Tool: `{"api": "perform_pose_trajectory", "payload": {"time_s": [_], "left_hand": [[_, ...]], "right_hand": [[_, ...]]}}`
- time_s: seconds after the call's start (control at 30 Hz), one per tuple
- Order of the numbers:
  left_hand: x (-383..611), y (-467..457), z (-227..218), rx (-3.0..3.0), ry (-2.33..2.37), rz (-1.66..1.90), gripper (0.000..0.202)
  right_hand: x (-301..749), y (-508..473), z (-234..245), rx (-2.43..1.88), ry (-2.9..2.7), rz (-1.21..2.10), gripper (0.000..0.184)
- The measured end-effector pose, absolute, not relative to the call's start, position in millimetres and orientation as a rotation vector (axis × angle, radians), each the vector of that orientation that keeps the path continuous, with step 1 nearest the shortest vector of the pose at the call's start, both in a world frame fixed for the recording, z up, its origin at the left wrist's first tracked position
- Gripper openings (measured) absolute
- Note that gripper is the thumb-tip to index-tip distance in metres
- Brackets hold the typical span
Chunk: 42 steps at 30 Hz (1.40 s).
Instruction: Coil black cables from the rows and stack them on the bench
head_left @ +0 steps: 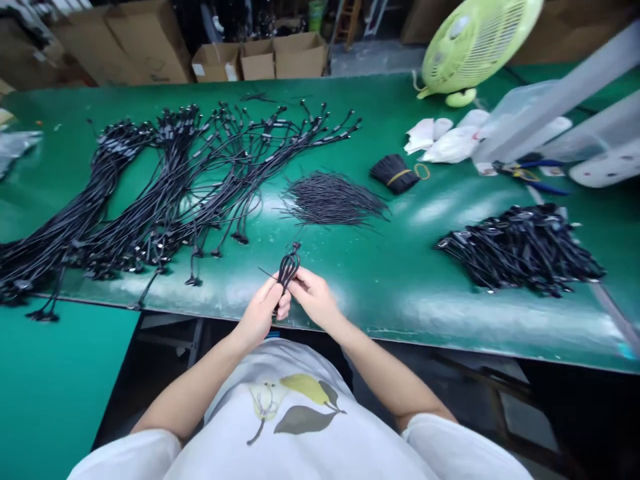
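A black cable point(287, 268), folded into a small looped bundle, stands up between my two hands near the front edge of the table. My left hand point(266, 301) is closed round its lower part. The fingers of my right hand point(311, 291) pinch at the bundle from the other side; whether they grip the cable or a tie is hidden. A thin black twist tie point(267, 273) sticks out leftward from the bundle. Just beyond my hands lies a loose heap of black twist ties point(333, 199).
Long black cables point(200, 193) spread over the left of the green table point(400, 293). Bundled cables point(525, 247) are piled at right. A banded black bunch point(394, 173), pliers point(537, 175), white bags point(450, 141) and a green fan point(475, 47) sit farther back. Cardboard boxes point(260, 60) stand behind.
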<state>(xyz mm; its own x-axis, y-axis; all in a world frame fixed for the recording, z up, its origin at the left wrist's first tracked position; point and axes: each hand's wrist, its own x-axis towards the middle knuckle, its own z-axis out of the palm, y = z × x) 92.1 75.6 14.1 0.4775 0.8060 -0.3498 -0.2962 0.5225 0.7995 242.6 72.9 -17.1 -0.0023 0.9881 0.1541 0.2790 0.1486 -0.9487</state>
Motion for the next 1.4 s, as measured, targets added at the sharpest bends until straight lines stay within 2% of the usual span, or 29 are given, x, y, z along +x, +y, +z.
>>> {"api": "perform_pose_trajectory", "payload": {"time_s": [0.07,0.13,0.23,0.3,0.37,0.53,0.7,0.83,0.97,1.03,1.13,1.23,1.33,1.4], "left_hand": [[86,79,15,0.765,0.840,0.844,0.052],[76,81,14,0.830,0.892,0.909,0.048],[61,81,6,1.096,1.035,0.902,0.040],[53,80,-1,1.319,1.132,0.874,0.035],[46,79,-6,1.420,1.155,0.801,0.031],[35,77,-5,1.030,1.001,0.531,0.027],[33,77,-1,0.791,0.938,0.484,0.018],[34,74,4,0.740,0.912,0.461,0.015],[34,72,9,0.896,0.931,0.501,0.007],[36,76,6,0.990,1.009,0.599,0.016],[40,89,-2,1.070,1.124,0.905,0.034],[39,100,-3,1.202,1.035,1.104,0.032],[31,99,2,1.533,0.973,1.013,0.027],[26,95,5,1.823,0.944,0.843,0.032]], "right_hand": [[222,63,-16,-1.252,-1.494,0.953,0.014],[217,60,-13,-1.243,-1.657,0.781,0.014],[221,63,-4,-1.172,-2.031,0.198,0.017],[222,67,5,-0.971,-2.255,-0.223,0.021],[221,71,14,-0.731,-2.440,-0.470,0.024],[214,74,33,-0.470,-2.804,-0.572,0.026],[205,67,40,-0.454,-2.968,-0.783,0.031],[202,69,39,-0.352,-3.103,-0.849,0.027],[208,86,32,-0.497,-3.100,-0.596,0.022],[208,96,26,-0.705,-2.976,-0.340,0.021],[199,102,12,-1.104,-2.527,0.102,0.027],[188,98,-4,-1.270,-1.941,0.611,0.033],[190,94,-13,-1.266,-1.647,0.922,0.038],[198,94,-12,-1.288,-1.650,0.903,0.037]]}}
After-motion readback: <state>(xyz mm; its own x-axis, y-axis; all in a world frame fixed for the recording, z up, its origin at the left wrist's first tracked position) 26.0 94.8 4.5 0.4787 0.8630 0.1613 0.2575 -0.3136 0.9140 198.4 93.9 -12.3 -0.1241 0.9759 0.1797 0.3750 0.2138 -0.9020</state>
